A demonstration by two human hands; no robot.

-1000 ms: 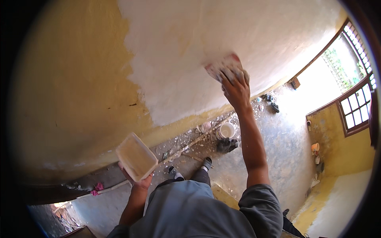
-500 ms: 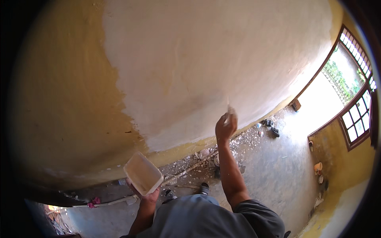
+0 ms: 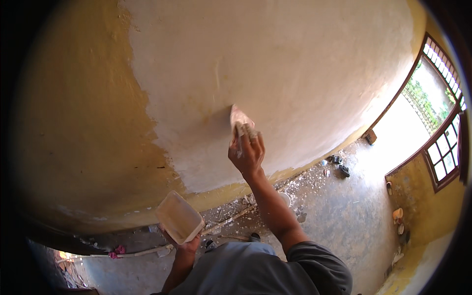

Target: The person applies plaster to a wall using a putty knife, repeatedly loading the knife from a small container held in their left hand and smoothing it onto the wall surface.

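My right hand (image 3: 247, 150) is closed round a putty scraper (image 3: 239, 117), a flat pinkish-white blade smeared with filler. Its tip meets or nearly meets the wall (image 3: 295, 59), where a broad whitish coat lies over old yellow paint. White smears cover my right fingers. Low on the left, my left hand (image 3: 188, 246) grips a rectangular, cream plastic tub (image 3: 180, 219) from beneath and tilts its mouth upward. A thin, pale layer shows inside the tub; how much it holds I cannot tell.
A long pole (image 3: 228, 216) lies along the wall's foot among white crumbs. Dark shoes (image 3: 343, 170) and a brown block (image 3: 370, 136) sit further right, near a bright doorway (image 3: 418, 105). An orange pot (image 3: 398, 213) stands by the right wall; a white round container (image 3: 284, 198) is beside my forearm.
My right hand has swung left across the wall with the scraper, whose blade now shows broad side on. My left hand and the tub have shifted only slightly.
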